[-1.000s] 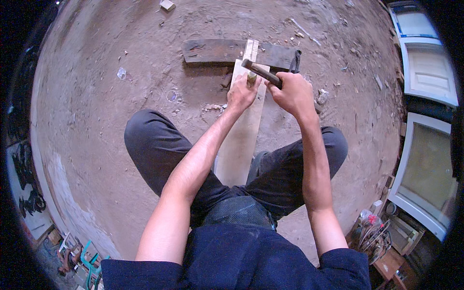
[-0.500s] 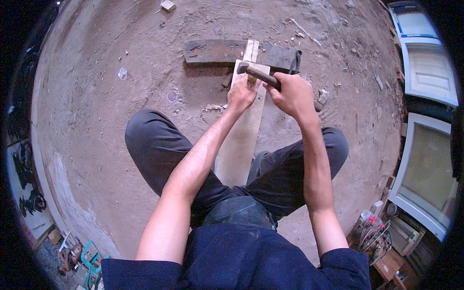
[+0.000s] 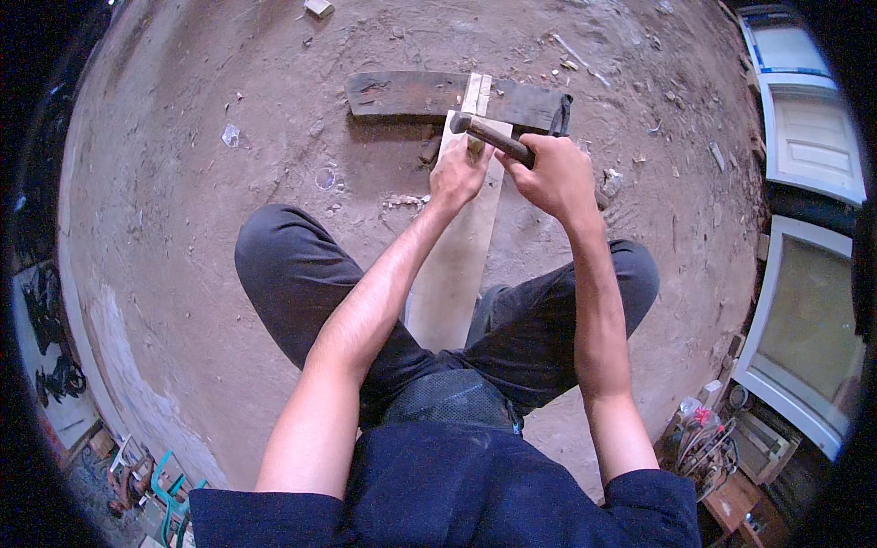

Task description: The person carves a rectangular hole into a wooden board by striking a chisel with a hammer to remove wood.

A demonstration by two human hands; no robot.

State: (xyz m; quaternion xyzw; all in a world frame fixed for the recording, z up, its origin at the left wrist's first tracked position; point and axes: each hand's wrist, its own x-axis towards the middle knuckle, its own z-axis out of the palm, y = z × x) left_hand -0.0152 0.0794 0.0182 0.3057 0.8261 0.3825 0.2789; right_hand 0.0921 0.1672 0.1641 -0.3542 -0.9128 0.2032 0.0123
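Observation:
A long pale wooden plank (image 3: 457, 265) runs from between my knees out to a dark board (image 3: 411, 94) lying crosswise on the dirt floor. My right hand (image 3: 555, 173) is closed around the wooden handle of a hammer (image 3: 484, 132), whose head sits just over the plank's far end. My left hand (image 3: 459, 173) rests on the plank near that end, its fingers pinched on a small wooden piece (image 3: 474, 144) standing under the hammer head; what it is cannot be told. A narrow pale strip (image 3: 476, 91) lies across the dark board beyond.
Dusty floor with scattered chips and a small block (image 3: 318, 8). White framed panels (image 3: 808, 137) lean along the right edge. Bottles and clutter (image 3: 703, 438) sit at lower right; tools (image 3: 151, 475) lie at lower left.
The hammer head has swung down and left toward the plank's far end, near my left hand's fingers. My left hand and the plank stay in place.

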